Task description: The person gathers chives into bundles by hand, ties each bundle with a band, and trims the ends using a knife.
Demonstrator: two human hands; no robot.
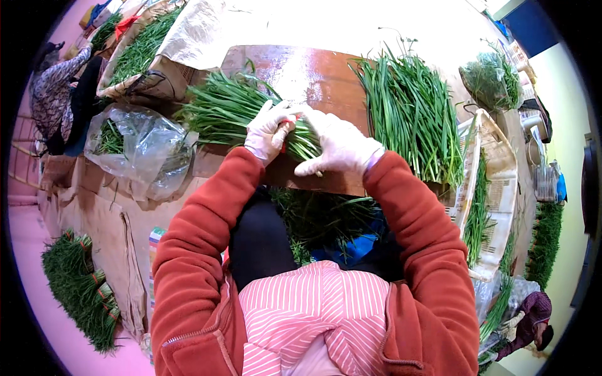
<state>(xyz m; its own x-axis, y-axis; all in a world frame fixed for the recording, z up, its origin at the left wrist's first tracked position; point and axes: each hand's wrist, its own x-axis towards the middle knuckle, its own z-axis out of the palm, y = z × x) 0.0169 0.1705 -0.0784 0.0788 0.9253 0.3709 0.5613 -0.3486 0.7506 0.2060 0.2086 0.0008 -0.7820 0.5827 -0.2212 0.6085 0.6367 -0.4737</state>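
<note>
A bunch of long green garlic chives (227,108) lies on the brown board, its leaves pointing left and its pale stem ends toward the right. My left hand (268,133), in a white glove, is closed around the bunch near the stems. A red band (283,148) shows at the stems beside that hand. My right hand (342,143), gloved too, curves around the stem ends, thumb below and fingers above; its fingertips are partly hidden near the left hand. Right of it, a large pile of loose chives (411,116) rests on the board (332,78).
At left sit a clear plastic bag (153,156) with greens and a lined basket (164,66). Tied bunches (81,291) lie on the floor at lower left. A white plastic crate (498,188) stands at right. Other people (56,100) are at the far left and lower right.
</note>
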